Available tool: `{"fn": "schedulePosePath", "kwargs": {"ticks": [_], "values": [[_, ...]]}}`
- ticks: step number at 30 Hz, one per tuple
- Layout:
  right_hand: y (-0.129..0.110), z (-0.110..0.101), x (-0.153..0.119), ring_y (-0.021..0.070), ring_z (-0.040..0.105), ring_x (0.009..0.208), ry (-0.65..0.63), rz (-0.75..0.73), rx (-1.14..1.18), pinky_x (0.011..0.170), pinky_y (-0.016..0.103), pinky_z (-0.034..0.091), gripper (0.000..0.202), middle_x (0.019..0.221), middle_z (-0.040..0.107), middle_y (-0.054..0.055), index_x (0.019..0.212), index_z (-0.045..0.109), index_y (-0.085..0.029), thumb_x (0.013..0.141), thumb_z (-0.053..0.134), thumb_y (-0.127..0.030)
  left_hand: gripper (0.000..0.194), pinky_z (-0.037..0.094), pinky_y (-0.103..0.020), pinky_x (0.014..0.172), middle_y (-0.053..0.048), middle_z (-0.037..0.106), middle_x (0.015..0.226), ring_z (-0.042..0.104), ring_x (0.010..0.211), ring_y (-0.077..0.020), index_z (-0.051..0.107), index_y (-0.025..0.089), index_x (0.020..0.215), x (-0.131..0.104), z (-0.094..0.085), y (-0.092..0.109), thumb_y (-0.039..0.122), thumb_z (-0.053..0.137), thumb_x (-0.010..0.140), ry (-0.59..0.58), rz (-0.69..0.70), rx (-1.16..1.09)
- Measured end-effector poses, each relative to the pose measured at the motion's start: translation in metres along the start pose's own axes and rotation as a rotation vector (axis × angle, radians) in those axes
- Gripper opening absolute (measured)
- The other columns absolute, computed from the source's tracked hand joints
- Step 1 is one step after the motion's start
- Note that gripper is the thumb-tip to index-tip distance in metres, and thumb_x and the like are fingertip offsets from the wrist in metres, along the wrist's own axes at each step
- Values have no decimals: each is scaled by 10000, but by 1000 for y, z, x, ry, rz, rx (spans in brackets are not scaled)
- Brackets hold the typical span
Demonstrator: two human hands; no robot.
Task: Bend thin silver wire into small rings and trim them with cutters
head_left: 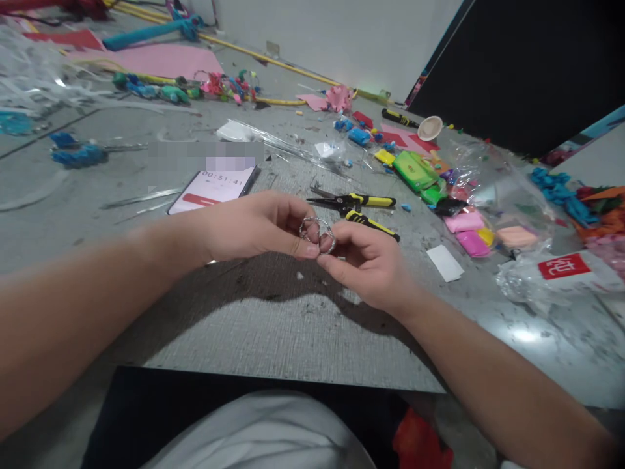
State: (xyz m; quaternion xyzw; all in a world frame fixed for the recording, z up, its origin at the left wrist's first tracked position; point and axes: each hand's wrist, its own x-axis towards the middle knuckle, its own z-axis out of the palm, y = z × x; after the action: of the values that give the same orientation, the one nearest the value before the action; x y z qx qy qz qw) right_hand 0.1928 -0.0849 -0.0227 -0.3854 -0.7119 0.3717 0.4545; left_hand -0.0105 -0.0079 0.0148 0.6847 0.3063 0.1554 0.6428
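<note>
Here, hands [319, 247] pinching wire ring [318, 236], table edge [273, 376] nearer.

1 small silvery twisted wire loop [318, 236], roughly round, held between 2 hands [293, 228], above the table [293, 339].

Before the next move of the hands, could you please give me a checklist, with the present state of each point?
1. Left hand holds the wire loop: ok.
2. Right hand holds it too: ok.
3. Scissors closed: not ok, blades and handles are spread.
4. Phone fully in view: not ok, the left arm partly hides it.
5. Wire ends tucked in: cannot tell, too small and partly behind fingers.
</note>
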Motion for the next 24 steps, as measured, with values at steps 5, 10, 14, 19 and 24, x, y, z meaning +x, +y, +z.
{"fn": "schedulePosePath", "kwargs": {"ticks": [5,10,14,19,24], "values": [[-1,0,1,126,555,621,-13,282,140,567,270,449,107,713,614,-24,861,656,-211,857,722,-294,209,331,-243,505,23,598,606,518,520,-115,687,209,754,0,-5,-5,362,825,719,57,66,203],[0,-1,5,119,537,543,-29,358,141,509,258,411,194,619,583,-34,803,598,-205,887,690,-354,242,338,-233,502,20,614,632,528,556,-114,642,199,736,-1,-2,-4,395,785,753,148,143,342],[1,1,5,120,528,540,4,374,46,511,264,406,208,620,587,-27,780,589,-202,891,674,-357,232,367,-233,547,17,636,657,553,620,-126,624,191,714,-3,2,-2,375,748,782,214,197,463],[9,1,4,137,553,662,121,182,-152,605,288,445,132,742,609,-8,798,604,-205,869,681,-287,171,378,-229,539,15,652,667,561,613,-126,652,201,762,-2,3,-4,350,722,807,178,193,451],[9,-5,7,140,523,695,170,-130,-413,652,297,429,136,755,568,-14,781,549,-220,883,633,-187,240,519,-260,682,-31,736,807,702,789,-185,689,195,837,1,3,-4,433,678,865,48,87,158]]}}
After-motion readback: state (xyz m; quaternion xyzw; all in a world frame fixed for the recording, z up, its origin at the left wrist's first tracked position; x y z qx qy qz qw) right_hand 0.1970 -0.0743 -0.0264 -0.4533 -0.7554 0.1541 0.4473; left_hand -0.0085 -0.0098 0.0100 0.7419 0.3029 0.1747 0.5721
